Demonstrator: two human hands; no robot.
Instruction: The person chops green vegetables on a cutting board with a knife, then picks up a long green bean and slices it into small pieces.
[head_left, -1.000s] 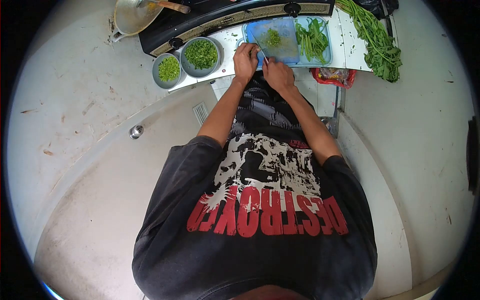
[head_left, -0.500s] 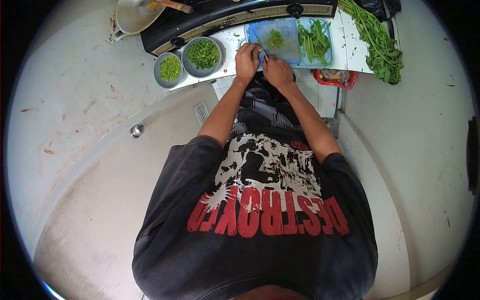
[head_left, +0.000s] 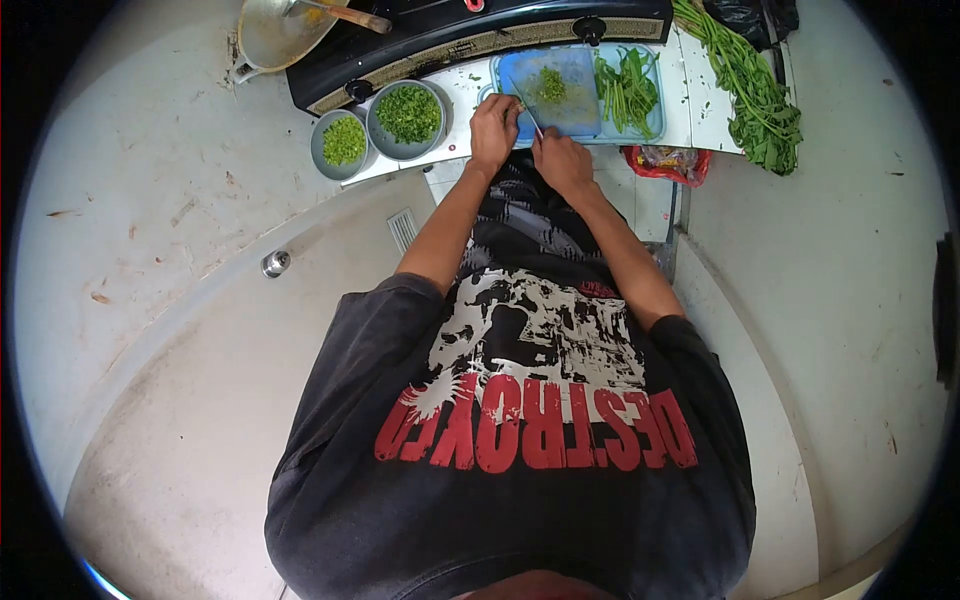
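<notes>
My right hand is closed around the handle of a knife, whose blade points up and left over the blue cutting board. My left hand is at the board's left edge, fingers curled beside the blade. Its fingertips pinch something small and pale that I cannot make out. A small heap of chopped greens lies on the board. Uncut leafy greens rest to the right, on a light blue tray under the board.
Two grey bowls hold chopped greens: a larger bowl and a smaller bowl. Behind the board stands a black stove, with a wok at its left. More leafy stalks lie at right, near a red basket.
My right hand has drawn slightly down and to the right with the knife, so more blade shows. My left hand has barely shifted.
</notes>
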